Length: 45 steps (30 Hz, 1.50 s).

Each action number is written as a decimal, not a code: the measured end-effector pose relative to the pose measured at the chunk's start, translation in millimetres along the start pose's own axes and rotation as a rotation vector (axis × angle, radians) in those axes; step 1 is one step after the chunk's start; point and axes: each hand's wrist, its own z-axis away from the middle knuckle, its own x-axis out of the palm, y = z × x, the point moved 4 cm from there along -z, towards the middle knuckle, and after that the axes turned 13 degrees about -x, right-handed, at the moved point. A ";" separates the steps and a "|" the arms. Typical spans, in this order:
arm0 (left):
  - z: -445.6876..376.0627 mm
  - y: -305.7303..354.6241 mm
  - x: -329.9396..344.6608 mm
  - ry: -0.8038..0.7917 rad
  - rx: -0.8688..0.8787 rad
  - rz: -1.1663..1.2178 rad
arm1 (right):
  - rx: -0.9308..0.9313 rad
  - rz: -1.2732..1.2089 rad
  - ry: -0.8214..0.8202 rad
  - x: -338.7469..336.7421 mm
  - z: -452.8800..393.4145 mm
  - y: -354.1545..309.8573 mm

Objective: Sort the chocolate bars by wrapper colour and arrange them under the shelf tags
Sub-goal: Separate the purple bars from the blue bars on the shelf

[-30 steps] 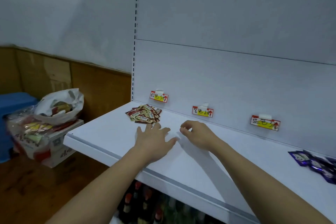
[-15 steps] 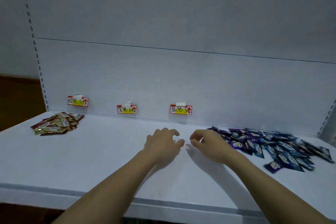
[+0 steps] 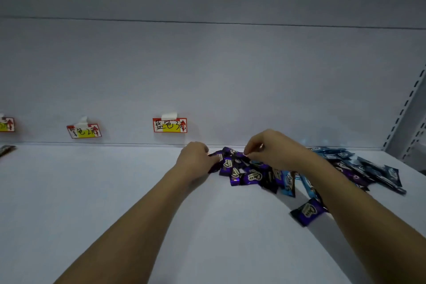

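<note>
Dim white shelf (image 3: 92,203), pale back panel (image 3: 207,64), perforated upright (image 3: 405,108) at right.

- A single head-worn, wide-angle view looks forward and slightly down at a white shelf (image 3: 92,203).
- It faces the back panel (image 3: 207,71) squarely; the panel fills the upper half of the frame.
- The camera sits close: both forearms enter from the bottom edge and reach to the centre.
- The shelf tags (image 3: 170,125) sit at middle left, and a slotted upright (image 3: 401,117) leans at the right edge, bent by the lens.
- No second view exists to share the scene.
</note>
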 end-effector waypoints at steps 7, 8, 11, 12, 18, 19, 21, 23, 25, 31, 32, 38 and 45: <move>-4.7 -9.2 -9.1 -0.094 -0.002 0.103 | -0.076 0.001 -0.148 18.0 14.2 12.3; -4.5 -10.6 -12.8 -0.086 -0.008 0.131 | -0.088 0.034 -0.157 18.6 13.9 11.5; -3.0 -17.7 -22.3 -0.032 -0.016 0.226 | -0.081 0.047 -0.140 20.0 14.3 8.3; -0.8 -19.4 -24.8 -0.020 -0.010 0.285 | -0.082 0.028 -0.112 18.8 14.8 6.9; 13.8 -3.4 -15.0 -0.164 0.029 0.678 | -0.015 -0.493 0.419 -17.5 23.6 15.7; 15.9 0.5 -9.5 -0.186 0.033 0.690 | 0.028 -0.524 0.483 -21.6 26.0 20.7; 19.2 5.6 1.7 -0.177 0.035 0.662 | 0.107 -0.540 0.491 -22.9 28.4 29.7; 20.5 8.1 10.7 -0.121 0.040 0.566 | 0.176 -0.502 0.397 -17.5 28.9 35.8; 21.7 9.6 16.1 -0.075 0.048 0.479 | 0.219 -0.500 0.305 -10.7 27.9 38.6; 26.8 13.1 18.8 0.019 0.095 0.305 | 0.281 -0.583 0.218 4.2 25.0 35.5; 27.4 14.5 18.8 0.033 0.106 0.277 | 0.286 -0.561 0.198 7.8 24.6 33.8; 25.0 15.3 15.3 -0.006 0.105 0.202 | 0.237 -0.176 0.084 18.2 21.7 20.7; 24.6 11.9 13.1 -0.133 0.097 0.232 | 0.195 0.061 0.003 20.5 21.6 6.0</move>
